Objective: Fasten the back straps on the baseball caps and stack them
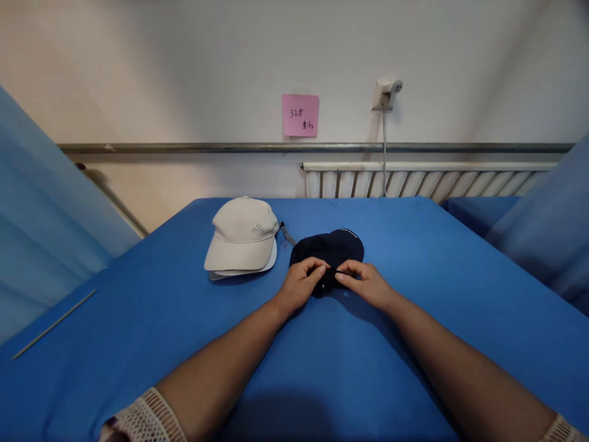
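Observation:
A dark baseball cap (317,247) lies on the blue-covered table, its brim turned to the far right with small white lettering along the edge. My left hand (304,279) pinches the cap's near edge between thumb and fingers. Close beside it, my right hand (363,281) pinches the same edge from the right. What the fingertips grip in detail is partly hidden. A grey strap (288,234) sticks out at the cap's left. To the left, a beige baseball cap (243,228) with a three-stripe logo rests on top of at least one lighter cap (271,258).
A thin stick (54,324) lies near the table's left edge. Behind the blue table (294,380) are a metal rail (221,148), a white radiator (414,181), a socket with a plugged-in cord (383,96) and a pink note (300,115). Blue curtains (41,233) hang at both sides.

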Motion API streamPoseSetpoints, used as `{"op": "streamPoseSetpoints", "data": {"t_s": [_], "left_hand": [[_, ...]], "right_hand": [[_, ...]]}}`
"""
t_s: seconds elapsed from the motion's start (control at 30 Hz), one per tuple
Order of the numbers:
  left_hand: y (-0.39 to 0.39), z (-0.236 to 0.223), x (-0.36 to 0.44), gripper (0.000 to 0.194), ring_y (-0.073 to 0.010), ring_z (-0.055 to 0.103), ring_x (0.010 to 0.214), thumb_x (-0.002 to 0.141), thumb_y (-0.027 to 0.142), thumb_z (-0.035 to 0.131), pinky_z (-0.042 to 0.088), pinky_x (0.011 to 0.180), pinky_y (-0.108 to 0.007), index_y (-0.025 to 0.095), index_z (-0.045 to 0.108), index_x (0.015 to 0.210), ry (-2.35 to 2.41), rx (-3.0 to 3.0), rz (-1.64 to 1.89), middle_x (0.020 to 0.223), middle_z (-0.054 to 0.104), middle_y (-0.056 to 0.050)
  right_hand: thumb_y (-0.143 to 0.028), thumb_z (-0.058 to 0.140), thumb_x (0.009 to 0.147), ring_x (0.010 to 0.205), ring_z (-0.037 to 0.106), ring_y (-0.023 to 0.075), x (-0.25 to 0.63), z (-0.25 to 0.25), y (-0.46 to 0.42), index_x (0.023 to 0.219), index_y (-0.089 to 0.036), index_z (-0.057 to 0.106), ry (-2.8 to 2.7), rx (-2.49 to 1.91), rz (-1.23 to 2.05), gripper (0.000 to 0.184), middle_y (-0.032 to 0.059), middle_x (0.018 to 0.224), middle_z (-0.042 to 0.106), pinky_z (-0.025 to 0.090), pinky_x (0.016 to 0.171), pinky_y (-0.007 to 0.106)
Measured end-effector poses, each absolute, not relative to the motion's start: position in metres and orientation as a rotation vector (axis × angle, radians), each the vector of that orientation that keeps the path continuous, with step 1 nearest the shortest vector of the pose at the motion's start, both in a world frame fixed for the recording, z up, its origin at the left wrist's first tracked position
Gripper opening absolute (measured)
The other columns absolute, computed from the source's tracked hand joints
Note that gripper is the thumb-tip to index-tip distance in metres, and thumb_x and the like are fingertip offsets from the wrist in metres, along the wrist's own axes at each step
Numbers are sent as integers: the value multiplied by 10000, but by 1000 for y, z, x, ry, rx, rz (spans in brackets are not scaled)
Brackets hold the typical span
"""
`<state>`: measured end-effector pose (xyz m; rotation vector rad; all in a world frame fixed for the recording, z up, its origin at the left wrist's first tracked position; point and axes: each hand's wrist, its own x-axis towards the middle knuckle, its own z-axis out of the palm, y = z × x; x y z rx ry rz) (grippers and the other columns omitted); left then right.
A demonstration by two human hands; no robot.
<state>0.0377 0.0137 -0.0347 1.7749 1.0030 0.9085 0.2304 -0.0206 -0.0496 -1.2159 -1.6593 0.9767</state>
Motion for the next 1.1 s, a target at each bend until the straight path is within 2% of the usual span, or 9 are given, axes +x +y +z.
{"op": "streamPoseSetpoints", "data": {"t_s": [0.13, 0.4, 0.5, 0.63, 0.77, 1.1], "left_hand": [[13, -33, 37, 251, -140, 592, 698, 855, 380, 588, 480, 635, -256, 153, 688, 895, 977, 1791, 896, 779, 662, -23], [8, -32, 38, 222, -141, 612, 722, 800, 325, 665, 495, 658, -259, 153, 681, 940, 954, 1806, 856, 840, 685, -24], [8, -32, 38, 183, -141, 612, 718, 802, 296, 658, 491, 649, -255, 156, 680, 919, 981, 1842, 864, 825, 682, -18], [9, -31, 37, 98, -147, 614, 763, 803, 248, 656, 491, 737, -279, 169, 682, 855, 1006, 2008, 931, 827, 688, -12], [9, -31, 36, 84, -148, 618, 784, 816, 242, 652, 490, 768, -289, 177, 673, 865, 1003, 2094, 996, 848, 689, -12], [12, -37, 35, 93, -155, 630, 825, 831, 218, 636, 497, 801, -307, 182, 671, 909, 1010, 2093, 1036, 891, 693, -16]], "right_hand": [[-361, 635, 800, 656, 537, 129, 228, -53, -19, 815, -182, 667, -1635, -1241, 963, 182, 0, 738, 636, 428, 632, 264], [-322, 578, 842, 663, 520, 128, 231, -56, -16, 740, -194, 599, -1763, -1276, 796, 166, -20, 706, 585, 401, 629, 255], [-308, 586, 839, 677, 526, 131, 230, -56, -17, 761, -197, 602, -1767, -1274, 784, 137, -17, 722, 586, 403, 645, 261], [-274, 640, 795, 718, 548, 140, 230, -55, -20, 811, -211, 608, -1783, -1237, 762, 72, -13, 775, 610, 417, 673, 266], [-239, 676, 759, 749, 555, 148, 231, -52, -22, 866, -225, 604, -1861, -1250, 654, 130, -8, 827, 623, 424, 694, 276], [-207, 640, 811, 779, 580, 146, 234, -53, -21, 906, -225, 616, -1902, -1173, 651, 99, -5, 859, 634, 439, 726, 286]]}}
